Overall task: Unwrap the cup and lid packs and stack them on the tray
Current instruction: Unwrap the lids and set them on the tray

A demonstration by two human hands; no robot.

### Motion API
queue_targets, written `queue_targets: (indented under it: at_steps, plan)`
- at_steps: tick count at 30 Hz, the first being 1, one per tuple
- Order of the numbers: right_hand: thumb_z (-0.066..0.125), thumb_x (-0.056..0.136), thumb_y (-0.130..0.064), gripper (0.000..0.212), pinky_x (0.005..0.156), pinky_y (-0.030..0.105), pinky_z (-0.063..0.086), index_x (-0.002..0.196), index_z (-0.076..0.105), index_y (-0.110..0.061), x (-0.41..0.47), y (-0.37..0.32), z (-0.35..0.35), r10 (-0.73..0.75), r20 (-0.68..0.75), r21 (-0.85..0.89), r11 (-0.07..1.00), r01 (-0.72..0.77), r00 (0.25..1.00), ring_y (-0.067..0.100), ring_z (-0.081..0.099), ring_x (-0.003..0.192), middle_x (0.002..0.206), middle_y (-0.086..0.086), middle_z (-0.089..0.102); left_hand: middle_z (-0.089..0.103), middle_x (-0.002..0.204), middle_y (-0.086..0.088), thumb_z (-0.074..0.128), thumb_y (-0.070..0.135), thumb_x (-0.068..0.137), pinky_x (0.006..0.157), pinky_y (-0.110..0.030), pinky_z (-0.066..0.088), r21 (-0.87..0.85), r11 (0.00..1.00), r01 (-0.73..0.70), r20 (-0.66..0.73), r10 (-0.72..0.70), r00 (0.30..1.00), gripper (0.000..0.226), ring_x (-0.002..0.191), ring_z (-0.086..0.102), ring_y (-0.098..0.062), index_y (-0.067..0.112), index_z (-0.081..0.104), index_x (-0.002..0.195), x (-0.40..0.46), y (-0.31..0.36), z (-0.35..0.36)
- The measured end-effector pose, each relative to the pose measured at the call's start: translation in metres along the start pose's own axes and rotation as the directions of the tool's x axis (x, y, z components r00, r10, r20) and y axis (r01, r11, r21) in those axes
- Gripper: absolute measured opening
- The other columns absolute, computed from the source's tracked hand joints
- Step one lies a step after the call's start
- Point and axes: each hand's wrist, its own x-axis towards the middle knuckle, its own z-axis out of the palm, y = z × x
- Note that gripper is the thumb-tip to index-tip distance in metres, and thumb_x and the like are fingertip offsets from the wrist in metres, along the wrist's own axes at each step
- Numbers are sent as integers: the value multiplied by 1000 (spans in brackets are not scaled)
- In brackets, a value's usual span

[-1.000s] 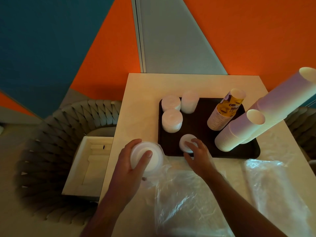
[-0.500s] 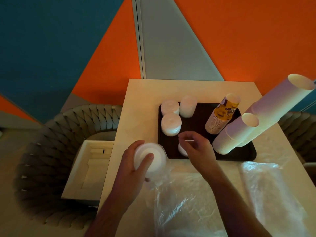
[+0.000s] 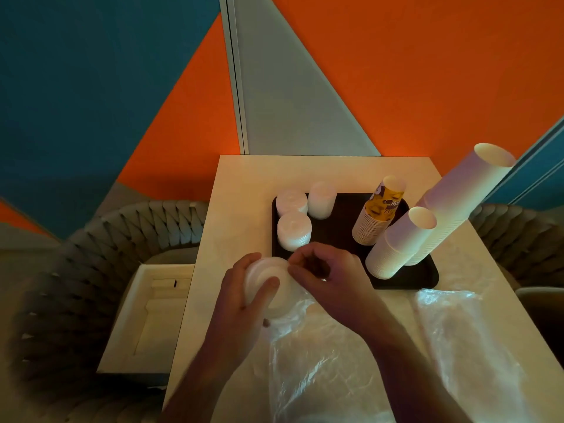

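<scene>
A dark tray (image 3: 338, 227) lies on the pale table. Three stacks of white lids (image 3: 293, 230) stand at its left end. At its right end stand a yellow printed cup stack (image 3: 378, 218) and two tall white cup stacks (image 3: 403, 239). My left hand (image 3: 244, 300) grips a stack of white lids (image 3: 268, 285) still half inside a clear plastic wrapper (image 3: 308, 355), just in front of the tray's left corner. My right hand (image 3: 323, 273) reaches over to that stack, fingers curled at its top edge. The short lid pile on the tray is hidden under my right hand.
A second clear wrapper (image 3: 457, 337) lies flat on the table's right side. A white box (image 3: 152, 315) sits on the woven chair left of the table. Another woven chair (image 3: 525, 236) stands at the right. An orange and blue wall is behind.
My right hand left the short lid pile on the tray and came left to the top of the lid stack that my left hand holds. The left hand stayed put.
</scene>
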Motion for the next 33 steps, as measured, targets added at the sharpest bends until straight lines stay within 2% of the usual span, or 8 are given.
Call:
queue_targets:
  at_steps: [10,15,20,22,25,27,30,33]
  plan:
    - [66,94,-10,16,68,39,58,86,67,-24,-1,1,0,74,-64,68,995,-69,995,13,64,67,73,-7,68,52,127,9,67,35,90,57,-22,56,20,1000,16,2,-16,1000,48,97,60,1,38,48,133,0,1,1]
    - [76,90,-23,26,77,23,57,115,72,-24,0,6,-3,171,128,194,962,-194,977,7,71,89,95,-9,75,54,123,11,64,46,82,56,-22,56,17,1000,9,25,-9,1000,55,93,59,8,38,47,134,1,4,2]
    - [78,87,-22,27,84,32,61,112,72,-17,1,11,0,213,142,242,939,-243,967,15,72,94,98,0,76,55,127,7,58,52,78,56,-23,55,-33,999,23,34,-22,999,58,101,62,-8,35,50,133,2,4,1]
    - [74,90,-18,23,82,32,61,110,70,-9,3,16,4,263,133,418,859,-295,956,20,72,92,100,8,75,55,128,6,57,52,78,56,-23,55,-29,999,16,23,-15,1000,61,102,62,-9,32,50,135,3,2,-1]
    - [63,95,-15,20,74,31,60,111,64,-3,10,23,5,336,123,756,578,-307,934,24,72,91,105,16,72,54,128,8,61,45,85,57,-20,55,0,1000,6,-6,-6,1000,54,96,58,8,32,49,136,6,-2,-5]
    - [59,99,-21,23,78,35,61,116,63,-5,19,39,3,398,53,798,534,-278,916,28,73,95,111,14,73,52,130,7,62,33,93,57,-16,54,19,1000,18,-22,-18,1000,47,95,55,15,32,48,137,9,-7,-6]
    - [54,105,-27,20,90,39,58,119,68,-24,33,82,-1,352,-195,460,857,-232,915,23,72,102,109,1,74,51,131,8,62,29,95,56,-11,51,33,999,27,-42,-26,999,44,98,53,15,35,47,136,10,-11,-7]
    - [50,106,-18,32,92,14,47,132,66,-27,42,130,-1,134,-251,-99,982,-163,959,8,62,115,122,-8,68,49,133,9,61,32,94,56,-10,50,56,997,49,-49,-46,998,48,103,54,0,35,45,139,11,-14,-7]
